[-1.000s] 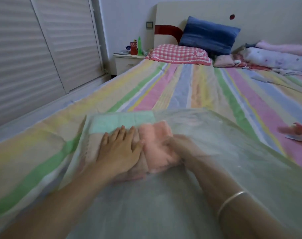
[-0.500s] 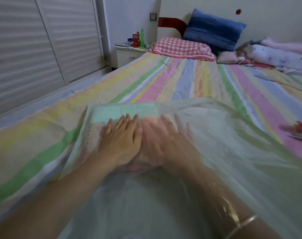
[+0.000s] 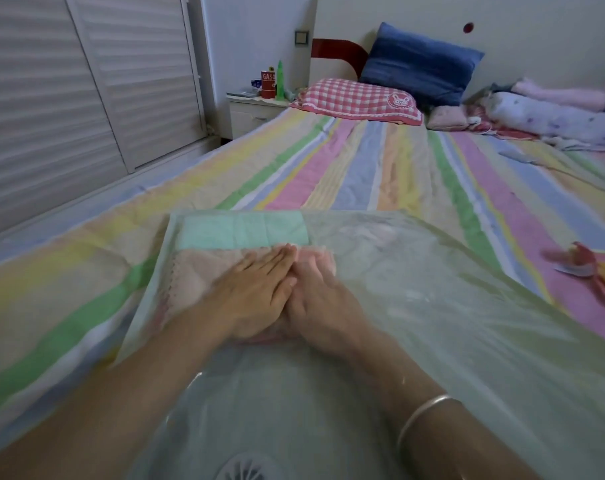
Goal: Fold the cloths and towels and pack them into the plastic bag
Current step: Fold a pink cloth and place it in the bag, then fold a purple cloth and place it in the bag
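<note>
A large clear plastic bag (image 3: 450,299) lies flat on the striped bed. Inside its far left corner sit folded cloths: a mint green one (image 3: 242,230) at the back, a pale pink one with a scalloped edge (image 3: 187,271) in front of it, and a salmon pink one (image 3: 320,259) to the right. Both my arms reach into the bag. My left hand (image 3: 256,292) lies flat, fingers straight, pressing on the pink cloths. My right hand (image 3: 322,299) lies beside it, touching it, fingers flat on the salmon cloth.
A striped bedsheet (image 3: 363,168) covers the bed. A red item (image 3: 581,261) lies at the right edge. Pillows (image 3: 356,98) and rolled bedding (image 3: 550,119) sit at the head. A nightstand (image 3: 256,109) with bottles stands by the louvred wardrobe doors (image 3: 69,91).
My right hand has flattened and slid left against my left hand, which has shifted right over the pink cloths. The salmon cloth is pressed flatter.
</note>
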A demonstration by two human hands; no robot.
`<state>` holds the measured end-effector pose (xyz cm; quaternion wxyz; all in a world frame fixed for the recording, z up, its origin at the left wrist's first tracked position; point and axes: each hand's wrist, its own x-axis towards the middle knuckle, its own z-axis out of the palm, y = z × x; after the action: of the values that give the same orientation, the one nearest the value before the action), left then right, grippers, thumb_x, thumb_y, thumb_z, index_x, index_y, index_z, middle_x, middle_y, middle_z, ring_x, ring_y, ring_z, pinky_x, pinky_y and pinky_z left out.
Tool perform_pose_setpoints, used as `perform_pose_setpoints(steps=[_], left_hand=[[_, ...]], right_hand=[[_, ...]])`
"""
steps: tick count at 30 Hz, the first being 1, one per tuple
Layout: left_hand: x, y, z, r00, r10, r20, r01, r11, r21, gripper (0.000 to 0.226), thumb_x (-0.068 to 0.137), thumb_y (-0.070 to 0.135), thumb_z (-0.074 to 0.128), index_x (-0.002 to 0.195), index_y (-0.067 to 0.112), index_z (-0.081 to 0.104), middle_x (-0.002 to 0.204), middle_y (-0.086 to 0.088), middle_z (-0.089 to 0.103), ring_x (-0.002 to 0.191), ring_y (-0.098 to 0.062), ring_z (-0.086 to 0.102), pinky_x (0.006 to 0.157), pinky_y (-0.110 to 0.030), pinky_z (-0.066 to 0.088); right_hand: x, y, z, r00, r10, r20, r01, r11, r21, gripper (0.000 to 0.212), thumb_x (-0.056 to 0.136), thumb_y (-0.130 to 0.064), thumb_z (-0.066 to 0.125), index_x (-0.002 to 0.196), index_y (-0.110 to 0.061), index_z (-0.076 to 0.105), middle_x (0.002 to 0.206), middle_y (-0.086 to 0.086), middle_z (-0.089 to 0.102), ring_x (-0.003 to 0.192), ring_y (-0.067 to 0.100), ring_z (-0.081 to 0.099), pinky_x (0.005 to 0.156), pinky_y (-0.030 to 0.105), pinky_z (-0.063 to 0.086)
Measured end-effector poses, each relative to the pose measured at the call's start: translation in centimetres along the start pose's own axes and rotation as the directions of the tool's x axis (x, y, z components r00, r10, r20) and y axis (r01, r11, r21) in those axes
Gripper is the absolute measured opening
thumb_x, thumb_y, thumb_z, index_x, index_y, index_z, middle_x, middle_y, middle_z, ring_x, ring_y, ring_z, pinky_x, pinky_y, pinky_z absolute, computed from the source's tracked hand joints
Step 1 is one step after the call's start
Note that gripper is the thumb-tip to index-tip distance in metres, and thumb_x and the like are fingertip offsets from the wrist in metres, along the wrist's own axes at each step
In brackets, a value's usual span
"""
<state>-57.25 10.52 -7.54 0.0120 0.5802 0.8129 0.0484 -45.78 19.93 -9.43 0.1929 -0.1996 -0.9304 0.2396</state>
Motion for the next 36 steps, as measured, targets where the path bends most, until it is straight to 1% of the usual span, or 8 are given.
perform_pose_setpoints(steps=[4,8,12,15,21,24,27,36], left_hand=[[0.1,0.5,-0.1,0.997,-0.009,0.083,-0.005,0.987,0.163,0.085,0.076,0.05,-0.018,0.154,0.02,-0.004,0.162,0.006,-0.007,0.148,-0.005,-0.006,0.121,-0.037,-0.005],[-0.3,2.5,-1.6,0.999,-0.053,-0.013,0.054,0.916,0.397,0.065,0.096,0.043,0.01,0.155,0.016,0.008,0.163,-0.004,0.005,0.15,-0.017,0.003,0.12,-0.045,-0.003],[-2.8,8.5,-3.4,0.996,-0.039,-0.084,0.047,0.995,0.093,0.066,0.096,0.032,0.042,0.154,0.02,0.013,0.163,-0.005,0.004,0.15,-0.016,0.004,0.12,-0.037,0.002],[-6.0,14.7,-4.2,0.982,0.063,-0.178,-0.093,0.981,-0.168,0.057,0.1,0.033,0.039,0.153,0.024,0.02,0.162,-0.002,0.011,0.149,-0.013,0.009,0.12,-0.032,0.006],[-12.2,26.9,-6.1,0.939,0.306,-0.159,-0.344,0.854,-0.391,0.055,0.096,0.045,0.037,0.147,0.025,0.036,0.159,0.004,0.022,0.146,-0.009,0.018,0.119,-0.027,0.009],[-14.4,31.4,-6.1,0.913,0.344,-0.22,-0.407,0.813,-0.416,0.037,0.096,0.032,0.051,0.132,0.024,0.055,0.145,0.006,0.045,0.131,-0.01,0.043,0.108,-0.025,0.029],[-15.9,35.2,-5.5,0.923,0.343,-0.175,-0.384,0.781,-0.493,0.021,0.094,0.029,0.055,0.113,0.026,0.063,0.114,0.012,0.058,0.096,-0.005,0.059,0.086,-0.025,0.046],[-19.4,40.2,-0.9,0.863,0.46,0.21,-0.356,0.847,-0.394,0.02,0.091,0.036,0.058,0.105,0.023,0.066,0.107,0.006,0.064,0.082,-0.007,0.056,0.08,-0.023,0.047]], right_hand=[[0.1,0.9,-0.6,0.999,-0.038,0.002,0.038,0.998,-0.056,0.048,0.091,-0.036,0.042,0.138,-0.03,0.041,0.137,-0.002,0.049,0.129,0.018,0.041,0.113,0.04,0.028],[-4.3,2.4,-2.2,0.983,0.143,0.111,-0.123,0.978,-0.167,0.057,0.095,-0.051,0.028,0.149,-0.032,0.02,0.15,-0.017,0.01,0.145,0.013,0.008,0.116,0.026,-0.001],[-12.7,1.3,-6.5,0.996,0.053,0.072,-0.028,0.949,-0.315,0.074,0.095,-0.055,0.008,0.142,-0.011,0.045,0.152,0.01,0.035,0.141,0.031,0.032,0.115,0.026,0.02],[-18.8,1.1,-8.5,0.999,0.011,-0.035,-0.023,0.925,-0.38,0.051,0.081,-0.036,0.038,0.111,-0.007,0.068,0.116,0.014,0.068,0.114,0.033,0.059,0.088,0.032,0.05],[-28.5,1.7,-9.0,0.998,0.06,-0.009,-0.056,0.861,-0.505,0.058,0.081,-0.028,0.048,0.138,-0.02,0.036,0.134,-0.002,0.057,0.128,0.006,0.047,0.106,0.023,0.037],[-31.7,1.6,-13.2,0.855,0.518,0.021,-0.482,0.809,-0.338,0.046,0.096,-0.018,0.049,0.141,-0.016,0.039,0.147,0.003,0.043,0.134,0.009,0.043,0.112,0.024,0.032],[-40.9,-0.7,-18.3,0.988,0.097,0.117,-0.092,0.994,-0.052,0.044,0.1,-0.025,0.036,0.142,-0.019,0.046,0.149,-0.005,0.043,0.136,0.002,0.036,0.115,0.017,0.022],[-50.0,0.2,-28.2,0.912,0.402,-0.08,-0.4,0.916,0.03,0.027,0.096,-0.014,0.053,0.099,-0.038,0.066,0.097,-0.022,0.067,0.086,-0.003,0.063,0.077,0.02,0.054]])
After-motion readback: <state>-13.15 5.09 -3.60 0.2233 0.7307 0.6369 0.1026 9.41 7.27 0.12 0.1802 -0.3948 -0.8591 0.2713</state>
